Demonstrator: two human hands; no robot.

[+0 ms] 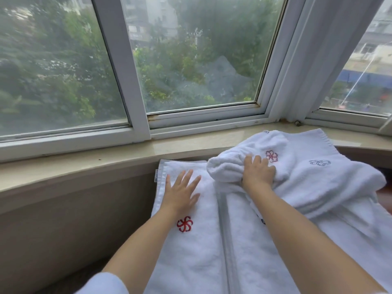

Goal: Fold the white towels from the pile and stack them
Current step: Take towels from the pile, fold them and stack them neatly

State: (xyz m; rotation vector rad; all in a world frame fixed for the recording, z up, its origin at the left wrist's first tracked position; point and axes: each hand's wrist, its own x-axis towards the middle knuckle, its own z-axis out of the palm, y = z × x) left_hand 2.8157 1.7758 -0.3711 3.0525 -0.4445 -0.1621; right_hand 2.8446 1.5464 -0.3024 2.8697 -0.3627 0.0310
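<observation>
Crumpled towel point(244, 164) sits at the near edge of the pile point(322, 179), red flower logo facing up, bunched into a loose roll. It overlaps the far right corner of the flat towel point(201, 240), which lies lengthwise toward the window, red logo near the left forearm.

Right hand point(257, 174) has its fingers curled into the crumpled towel, gripping a wad of cloth. Left hand point(182, 192) is flat, fingers spread, pressing on the flat towel's far left part and holding nothing.

Judgement: step in hand is pulling the next towel off the pile while the left hand pins the one that is already laid out.

To do it well:
- Lift the wad up and toward the body rather than dragging it; dragging would likely rumple the flat towel's corner under it.
- Keep the left palm down until the wad is off the flat towel.
- Regrip at a hem or corner once it is free (a fistful from the middle gives no edge to align).
- Watch the towel with the blue logo point(320, 162) underneath; terry clings, so it may ride along.

Pile sits partly on the window sill point(84, 164), right of centre. A seam point(222, 230) runs down beside the flat towel; whether that marks a second towel, I can't tell.
</observation>
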